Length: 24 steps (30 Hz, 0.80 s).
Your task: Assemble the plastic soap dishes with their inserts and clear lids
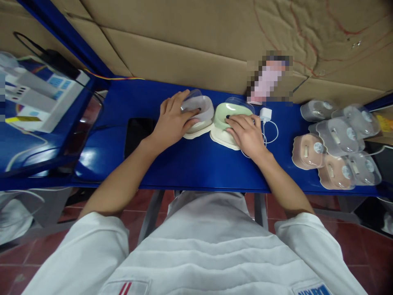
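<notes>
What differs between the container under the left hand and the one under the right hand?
The left container looks pale grey on top, the right container pale green. The left container is nearer the black device, the right container nearer the white charger. Both have cream bases and rest on the blue table.

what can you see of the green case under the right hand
The pale green case is rounded, glossy and plastic-looking. A cream part shows along its near side, a clear piece at its far edge. It lies on the blue table beside a whitish case, the right hand on it, hiding part.
</notes>
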Available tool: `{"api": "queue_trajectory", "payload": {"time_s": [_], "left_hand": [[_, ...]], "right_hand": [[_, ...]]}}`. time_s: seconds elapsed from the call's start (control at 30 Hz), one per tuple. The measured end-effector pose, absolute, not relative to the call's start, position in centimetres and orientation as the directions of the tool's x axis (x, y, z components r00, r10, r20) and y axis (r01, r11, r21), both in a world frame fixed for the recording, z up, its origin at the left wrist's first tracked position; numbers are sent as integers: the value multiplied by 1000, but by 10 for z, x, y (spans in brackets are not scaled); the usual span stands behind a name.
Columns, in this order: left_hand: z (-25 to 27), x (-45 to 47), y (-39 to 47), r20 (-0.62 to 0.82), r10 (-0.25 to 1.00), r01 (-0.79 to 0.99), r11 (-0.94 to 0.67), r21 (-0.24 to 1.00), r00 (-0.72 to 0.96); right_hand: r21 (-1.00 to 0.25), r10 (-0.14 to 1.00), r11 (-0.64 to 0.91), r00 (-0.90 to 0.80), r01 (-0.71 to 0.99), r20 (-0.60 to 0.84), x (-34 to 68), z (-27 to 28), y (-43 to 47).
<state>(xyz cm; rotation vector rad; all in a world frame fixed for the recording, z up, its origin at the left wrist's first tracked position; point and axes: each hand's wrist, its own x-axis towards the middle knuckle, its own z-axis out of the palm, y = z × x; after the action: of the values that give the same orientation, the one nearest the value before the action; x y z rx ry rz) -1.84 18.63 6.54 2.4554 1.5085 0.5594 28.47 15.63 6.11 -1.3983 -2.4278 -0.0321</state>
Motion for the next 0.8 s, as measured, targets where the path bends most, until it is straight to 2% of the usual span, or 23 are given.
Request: {"api": "queue_trajectory", "payload": {"time_s": [0.2, 0.4, 0.5, 0.63, 0.7, 0.8], "left_hand": [[69, -14, 184, 162, 912, 820, -410, 400, 377], [71, -11, 180, 189, 921, 842, -387, 376, 340], [71, -8, 175, 202, 900, 843, -434, 317, 387], [68, -6, 168, 201, 871, 837, -488, 249, 448], [68, -5, 167, 204, 866, 835, -496, 239, 456], [69, -4, 167, 219, 864, 832, -498, 245, 453]], "right_hand": [[-75, 867, 399, -349, 914, 356, 297, 65, 163], [-115, 901, 297, -239, 948, 362, 329, 102, 147], [-135, 891, 122, -48, 983, 452, 361, 105, 122], [-184, 772, -190, 263, 964, 579, 403, 75, 79], [-205, 707, -322, 379, 924, 598, 416, 55, 59], [-220, 684, -399, 449, 890, 575, 427, 33, 41]]}}
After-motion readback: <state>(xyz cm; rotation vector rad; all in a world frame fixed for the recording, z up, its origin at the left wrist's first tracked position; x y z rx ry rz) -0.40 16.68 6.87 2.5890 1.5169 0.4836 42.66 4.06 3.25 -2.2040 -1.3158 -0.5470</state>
